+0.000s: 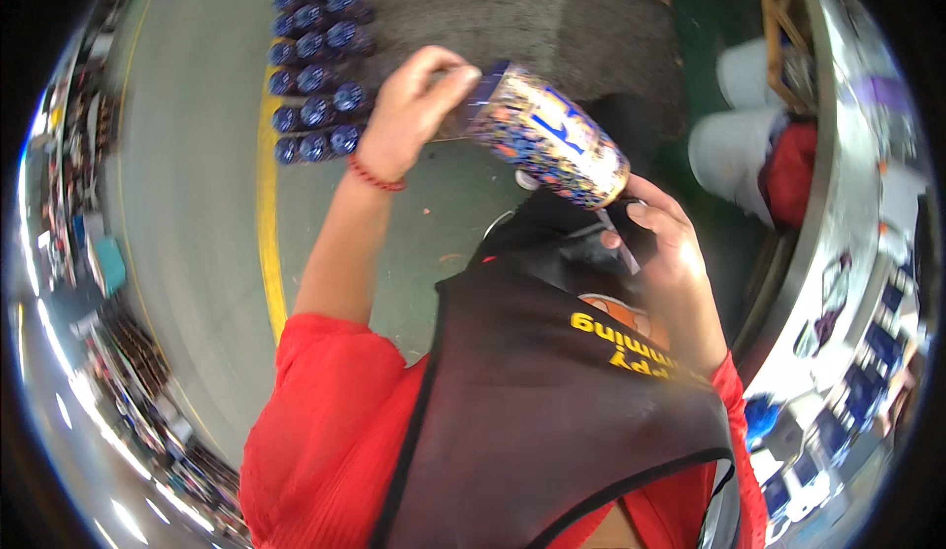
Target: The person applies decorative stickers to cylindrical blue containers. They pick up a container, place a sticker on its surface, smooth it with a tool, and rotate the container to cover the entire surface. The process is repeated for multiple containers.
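My left hand grips the top end of a speckled blue, orange and white cylindrical can, which lies tilted in front of my chest. My right hand is at the can's lower end, fingers curled around a thin grey strip or small tool that touches the can's base. I wear a black apron over red sleeves. A red cord sits on my left wrist.
A block of several upright blue-capped cans stands on the green floor beyond my left hand, beside a yellow floor line. White buckets and a red cloth lie to the right, next to a curved metal table edge. A dark mat lies ahead.
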The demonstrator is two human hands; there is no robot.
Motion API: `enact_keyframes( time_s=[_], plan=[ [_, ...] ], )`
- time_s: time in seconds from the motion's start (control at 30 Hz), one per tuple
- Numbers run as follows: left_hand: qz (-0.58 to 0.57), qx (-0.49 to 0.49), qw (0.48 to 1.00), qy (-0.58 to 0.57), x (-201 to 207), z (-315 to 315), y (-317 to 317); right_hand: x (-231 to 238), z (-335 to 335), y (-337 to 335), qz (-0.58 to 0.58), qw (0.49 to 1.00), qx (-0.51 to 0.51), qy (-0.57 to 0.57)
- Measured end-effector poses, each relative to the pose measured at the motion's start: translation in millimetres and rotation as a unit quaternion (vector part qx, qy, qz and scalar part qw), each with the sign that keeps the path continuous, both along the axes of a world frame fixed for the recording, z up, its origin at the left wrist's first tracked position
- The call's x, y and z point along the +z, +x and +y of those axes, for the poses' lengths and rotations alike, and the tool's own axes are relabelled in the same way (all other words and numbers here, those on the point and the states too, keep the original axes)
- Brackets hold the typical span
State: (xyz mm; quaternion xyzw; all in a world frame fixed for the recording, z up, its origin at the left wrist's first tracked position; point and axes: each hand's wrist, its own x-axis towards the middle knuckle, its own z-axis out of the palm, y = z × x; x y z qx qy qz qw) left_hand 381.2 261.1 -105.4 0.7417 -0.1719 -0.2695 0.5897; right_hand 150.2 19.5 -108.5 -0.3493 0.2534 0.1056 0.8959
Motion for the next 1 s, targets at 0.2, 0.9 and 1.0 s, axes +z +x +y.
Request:
enact_keyframes(
  time_s=[0.2,0.9,1.0],
  plan=[
    [-0.217,0.047,0.975,0.002,-22.6,-17.0,0.6,-45.3,7.3,42.9,0.128,0.991,0.001,-0.042],
    [-0.361,0.076,0.833,0.412,-277.9,83.7,177.2,-91.2,23.3,91.0,0.049,0.976,0.017,-0.214],
    [-0.275,0.084,0.847,0.447,-311.8,85.4,177.3,-96.5,27.9,101.2,0.012,0.948,0.050,-0.314]
  ],
)
